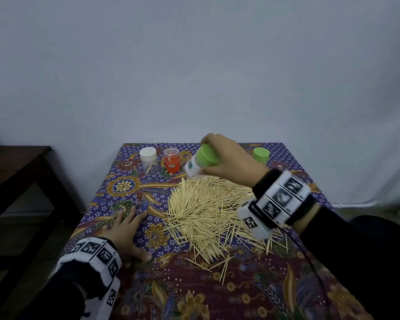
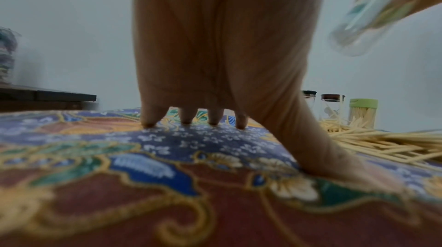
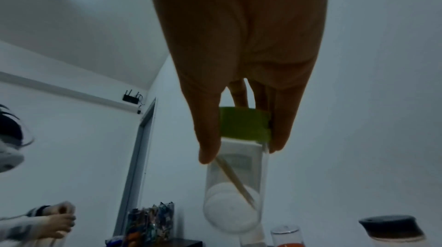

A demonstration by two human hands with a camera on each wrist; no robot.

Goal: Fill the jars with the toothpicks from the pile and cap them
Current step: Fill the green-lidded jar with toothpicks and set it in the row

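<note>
Head view: right hand (image 1: 226,158) is raised over the far edge of the pile (image 1: 215,211), fingers curled round the green cap (image 1: 206,155) of a clear jar (image 1: 193,168). Jar is tilted, long axis slanting, cap end up and toward the right, base down and to the left, just above the toothpicks w/o clearly touching them. Right wrist view shows fingers (image 3: 208,137) and thumb clamped on both sides of the cap (image 3: 244,124), jar (image 3: 234,185) hanging away from the palm, one toothpick (image 3: 235,181) lying diagonally inside; otherwise it looks nearly empty.

Left hand (image 1: 123,229) lies flat on the cloth (image 1: 129,188), left of the pile, fingers spread, holding nothing. Left wrist view: fingertips (image 2: 149,118) press the cloth (image 2: 95,185), thumb out toward the pile (image 2: 382,143).

Pile sits mid-table, wide and loose, w/ strays scattered toward the near edge.

Along the far edge, upright: white-capped jar (image 1: 149,160) w/ a few sticks, red jar (image 1: 171,161) beside it, then the held jar, then a second green-capped jar (image 1: 261,155) at far right, partly hidden behind the right hand. Left wrist view shows that one (image 2: 363,113) packed w/ sticks, plus two dark-capped jars (image 2: 332,107) next to it.

Dark side table (image 1: 16,167) stands left of the cloth.
</note>
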